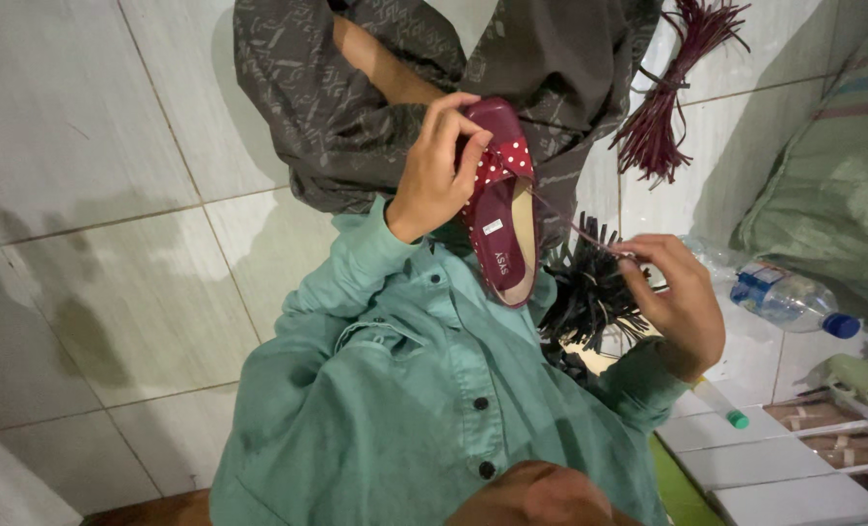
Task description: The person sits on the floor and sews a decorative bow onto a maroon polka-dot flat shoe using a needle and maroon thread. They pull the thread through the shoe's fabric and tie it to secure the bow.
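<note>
A left hand (441, 166) grips a small maroon flat shoe with a white-dotted bow (500, 200) at its toe, above the lap. The right hand (676, 292) pinches a thin dark-red thread (563, 219) drawn taut from the bow. Light and pliable, the shoe looks best held by its stiffer toe and sole.

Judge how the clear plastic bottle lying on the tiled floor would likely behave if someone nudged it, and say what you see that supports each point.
The plastic bottle lies on its side on the smooth tiled floor, so it would probably roll readily. It looks nearly empty, hence likely light and easy to send skidding. Its thin clear wall would probably dent under a squeeze, not crack.
</note>
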